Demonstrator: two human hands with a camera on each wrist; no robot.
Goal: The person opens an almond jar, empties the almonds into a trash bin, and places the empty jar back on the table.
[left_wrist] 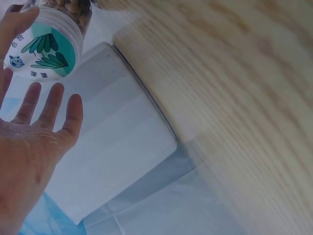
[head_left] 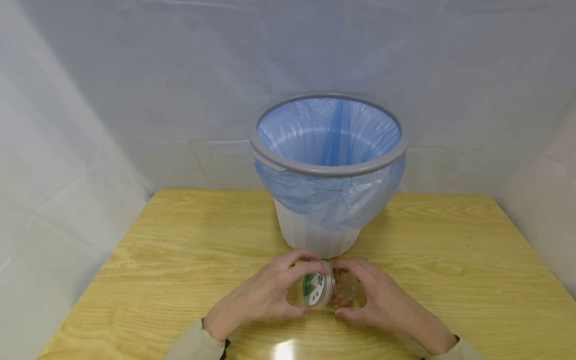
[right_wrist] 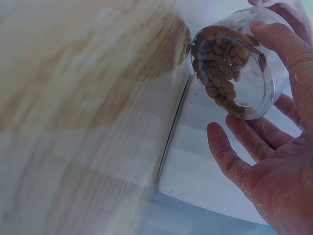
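Observation:
A clear plastic jar point(head_left: 343, 289) of brown almond-like nuts is tipped on its side, low over the table, its lid facing left. My left hand point(head_left: 275, 289) grips the round lid point(head_left: 314, 289), with thumb and fingers at the rim. Green leaves and dark print show on the lid's white label point(left_wrist: 41, 51). From the other side my right hand point(head_left: 377, 297) holds the jar's body between thumb and fingers. Through the clear base, the nuts point(right_wrist: 220, 66) lie heaped against one side in the right wrist view.
Just behind the jar stands a white bin point(head_left: 317, 235) with a grey rim ring point(head_left: 330, 170). A blue bag point(head_left: 324, 200) lines it and hangs over its outside. The wooden table point(head_left: 198, 240) has pale sheeting point(head_left: 157, 90) behind it and at both sides.

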